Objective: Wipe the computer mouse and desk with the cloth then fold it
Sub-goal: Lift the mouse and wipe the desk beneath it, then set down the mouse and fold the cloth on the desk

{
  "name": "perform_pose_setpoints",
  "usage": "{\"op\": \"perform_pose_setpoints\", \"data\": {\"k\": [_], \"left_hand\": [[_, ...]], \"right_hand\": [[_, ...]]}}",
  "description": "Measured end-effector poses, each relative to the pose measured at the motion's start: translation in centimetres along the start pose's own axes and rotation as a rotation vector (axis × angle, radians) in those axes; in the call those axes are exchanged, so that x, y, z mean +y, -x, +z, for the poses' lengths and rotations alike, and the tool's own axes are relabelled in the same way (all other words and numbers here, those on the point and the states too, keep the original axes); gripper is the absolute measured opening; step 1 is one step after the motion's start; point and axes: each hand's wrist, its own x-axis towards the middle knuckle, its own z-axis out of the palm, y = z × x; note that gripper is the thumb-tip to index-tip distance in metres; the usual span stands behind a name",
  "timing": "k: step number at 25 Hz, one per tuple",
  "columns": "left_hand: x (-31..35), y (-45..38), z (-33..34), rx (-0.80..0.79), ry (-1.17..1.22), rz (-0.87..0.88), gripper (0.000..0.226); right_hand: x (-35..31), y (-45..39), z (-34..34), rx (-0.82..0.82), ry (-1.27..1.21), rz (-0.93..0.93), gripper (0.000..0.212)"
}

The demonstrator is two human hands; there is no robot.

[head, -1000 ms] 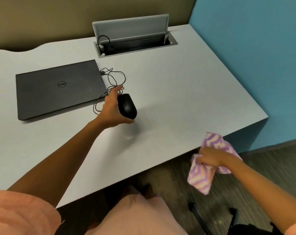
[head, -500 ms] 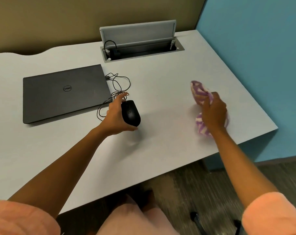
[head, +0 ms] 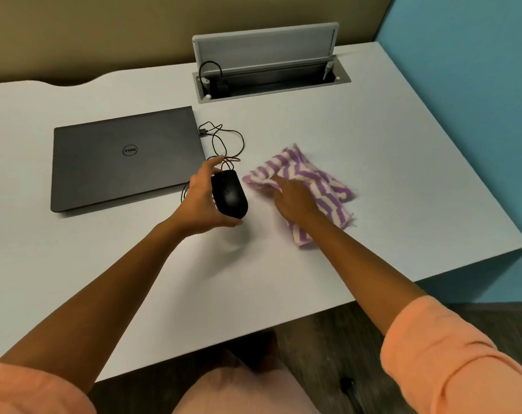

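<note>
Left hand (head: 204, 201) fingers curl round mouse (head: 230, 194), lifting it off the worktop (head: 373, 174), likely for wiping. Right hand (head: 295, 198) fingers lie flat, pressing cloth (head: 310, 180) down.

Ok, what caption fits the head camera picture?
Left hand holds the mouse while right hand presses the striped cloth on the desk.

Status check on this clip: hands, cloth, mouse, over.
Left hand grips mouse. Right hand presses striped cloth flat on desk. Mouse cable loops nearby.
</note>
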Motion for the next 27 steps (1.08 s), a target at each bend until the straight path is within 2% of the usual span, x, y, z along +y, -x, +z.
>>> {"op": "perform_pose_setpoints", "data": {"k": [2, 4, 5, 6, 8, 10, 12, 13, 15, 17, 21, 27], "left_hand": [[0.1, -0.3, 0.0, 0.019, 0.010, -0.014, 0.129], [0.5, -0.8, 0.3, 0.023, 0.010, -0.024, 0.129], [0.8, -0.9, 0.6, 0.018, 0.000, -0.023, 0.130], [1.2, -1.1, 1.1, 0.013, -0.013, -0.020, 0.130], [2.2, -1.3, 2.5, -0.007, -0.035, -0.012, 0.131], [3.3, -1.5, 4.6, -0.035, -0.053, -0.015, 0.130], [4.2, -1.6, 6.8, -0.073, -0.074, -0.007, 0.129], [4.5, -1.7, 7.9, -0.094, -0.083, 0.001, 0.128], [4.7, -1.7, 9.8, -0.125, -0.094, 0.003, 0.128], [4.8, -1.7, 11.7, -0.130, -0.101, -0.005, 0.127], [5.1, -2.1, 13.8, -0.112, -0.103, -0.032, 0.128], [4.8, -2.3, 14.4, -0.120, -0.142, -0.057, 0.131]], "right_hand": [[0.0, 2.4, -1.1, -0.126, 0.027, -0.172, 0.031], [0.4, 5.0, -2.4, -0.393, 0.039, -0.239, 0.026], [0.8, 6.3, -2.8, -0.567, 0.044, -0.214, 0.026], [1.3, 7.7, -3.1, -0.747, 0.062, -0.141, 0.026], [2.8, 10.6, -3.4, -1.055, 0.150, 0.124, 0.023], [4.7, 13.1, -4.1, -1.305, 0.319, 0.325, 0.035], [6.7, 14.2, -6.2, -1.423, 0.338, 0.433, 0.038], [7.8, 14.1, -8.0, -1.382, 0.256, 0.497, 0.034], [10.1, 13.1, -12.4, -1.194, 0.012, 0.614, 0.025], [12.5, 12.2, -17.0, -1.008, -0.225, 0.668, 0.027], [15.7, 11.2, -22.9, -0.711, -0.560, 0.626, 0.032], [18.4, 8.4, -24.1, -0.320, -0.868, 0.541, 0.025]]}}
